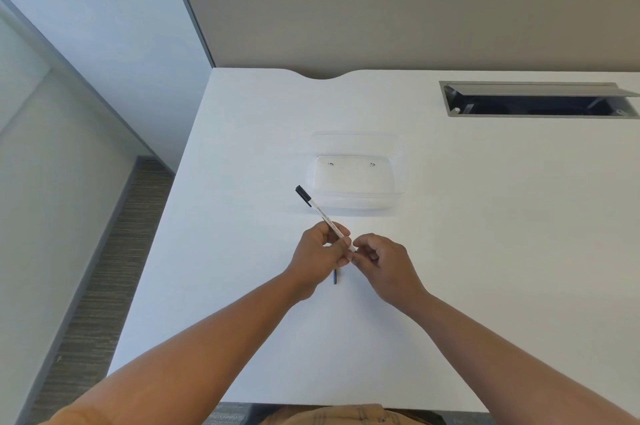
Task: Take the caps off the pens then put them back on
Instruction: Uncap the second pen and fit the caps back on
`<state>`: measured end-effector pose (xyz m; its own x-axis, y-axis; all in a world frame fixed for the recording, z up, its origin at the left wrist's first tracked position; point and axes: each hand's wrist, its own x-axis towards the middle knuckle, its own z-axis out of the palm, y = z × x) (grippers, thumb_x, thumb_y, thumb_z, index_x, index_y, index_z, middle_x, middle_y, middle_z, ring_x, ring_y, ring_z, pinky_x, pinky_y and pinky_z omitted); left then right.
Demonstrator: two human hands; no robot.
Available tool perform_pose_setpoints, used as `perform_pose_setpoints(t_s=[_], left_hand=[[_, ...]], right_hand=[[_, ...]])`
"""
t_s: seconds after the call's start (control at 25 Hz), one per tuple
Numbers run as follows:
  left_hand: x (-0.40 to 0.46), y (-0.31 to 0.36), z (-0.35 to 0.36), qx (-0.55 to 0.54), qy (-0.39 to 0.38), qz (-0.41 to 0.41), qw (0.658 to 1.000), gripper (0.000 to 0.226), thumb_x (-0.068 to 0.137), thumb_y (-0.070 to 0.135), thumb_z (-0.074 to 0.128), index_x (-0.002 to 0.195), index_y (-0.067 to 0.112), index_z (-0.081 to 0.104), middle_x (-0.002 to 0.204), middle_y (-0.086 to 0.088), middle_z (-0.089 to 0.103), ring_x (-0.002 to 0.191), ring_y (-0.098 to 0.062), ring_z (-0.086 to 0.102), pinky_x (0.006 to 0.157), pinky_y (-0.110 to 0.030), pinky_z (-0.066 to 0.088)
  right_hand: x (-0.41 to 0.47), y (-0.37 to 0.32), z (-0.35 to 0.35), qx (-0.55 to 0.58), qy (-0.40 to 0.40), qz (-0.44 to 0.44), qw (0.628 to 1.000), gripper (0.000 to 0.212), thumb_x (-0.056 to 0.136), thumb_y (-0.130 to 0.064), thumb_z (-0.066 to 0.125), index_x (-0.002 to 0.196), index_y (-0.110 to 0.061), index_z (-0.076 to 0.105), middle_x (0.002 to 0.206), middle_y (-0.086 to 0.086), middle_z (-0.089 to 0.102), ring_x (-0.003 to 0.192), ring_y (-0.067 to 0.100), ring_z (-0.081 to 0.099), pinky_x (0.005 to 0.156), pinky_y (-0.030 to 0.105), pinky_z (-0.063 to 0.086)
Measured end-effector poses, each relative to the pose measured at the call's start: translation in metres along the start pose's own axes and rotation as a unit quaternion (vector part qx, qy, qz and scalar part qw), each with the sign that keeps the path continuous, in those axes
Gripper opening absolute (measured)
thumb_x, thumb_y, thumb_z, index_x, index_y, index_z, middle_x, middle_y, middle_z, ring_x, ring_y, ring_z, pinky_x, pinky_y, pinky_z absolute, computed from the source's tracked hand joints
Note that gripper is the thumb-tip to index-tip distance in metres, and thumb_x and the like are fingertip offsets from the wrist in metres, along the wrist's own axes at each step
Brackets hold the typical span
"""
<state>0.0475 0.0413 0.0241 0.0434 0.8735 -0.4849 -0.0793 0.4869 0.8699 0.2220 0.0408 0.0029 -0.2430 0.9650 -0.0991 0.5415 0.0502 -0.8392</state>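
My left hand point(320, 253) grips a white pen point(322, 215) by its barrel. The pen slants up and to the left, and a black cap point(303, 195) sits on its far end. My right hand point(379, 260) pinches the pen's near end, which is hidden between the fingers. A short dark piece point(335, 277), partly hidden under my left hand, lies on the white desk point(450, 251); I cannot tell whether it is a cap or another pen.
A clear plastic container point(355, 178) stands open just beyond the hands. A grey cable hatch point(540, 100) is set in the desk at the back right. A beige partition point(415, 15) lines the far edge. The desk's left edge drops to the floor.
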Motion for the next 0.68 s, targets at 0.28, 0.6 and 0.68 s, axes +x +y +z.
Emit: perform_pose_setpoints(t_s=[0.28,0.6,0.68], left_hand=[[-0.013,0.012,-0.011,0.478,0.059,0.134,0.866,0.022,0.091,0.046,0.063,0.085,0.026,0.064,0.071,0.012,0.063,0.069,-0.01,0.061,0.055,-0.026,0.039],[0.0,0.024,-0.026,0.709,-0.002,0.4,0.581,0.016,0.094,0.031,0.063,0.109,0.028,0.068,0.1,0.007,0.068,0.105,-0.026,0.058,0.09,-0.042,0.039],[0.002,0.022,-0.028,0.7,-0.019,0.394,0.595,0.016,0.099,0.031,0.055,0.105,0.027,0.069,0.083,0.006,0.065,0.086,-0.025,0.059,0.076,-0.037,0.038]], right_hand=[[0.0,0.001,-0.006,-0.072,0.0,-0.015,0.997,0.015,0.097,-0.023,0.063,0.086,-0.015,0.068,0.072,0.002,0.063,0.07,0.019,0.056,0.067,0.038,0.05],[-0.001,-0.01,-0.006,-0.128,0.005,-0.063,0.99,0.014,0.099,-0.018,0.063,0.104,-0.01,0.072,0.087,0.007,0.068,0.082,0.028,0.062,0.075,0.042,0.052],[-0.001,-0.013,-0.009,-0.132,0.0,-0.071,0.989,0.013,0.099,-0.017,0.063,0.104,-0.011,0.073,0.086,0.005,0.067,0.08,0.026,0.06,0.073,0.041,0.051]])
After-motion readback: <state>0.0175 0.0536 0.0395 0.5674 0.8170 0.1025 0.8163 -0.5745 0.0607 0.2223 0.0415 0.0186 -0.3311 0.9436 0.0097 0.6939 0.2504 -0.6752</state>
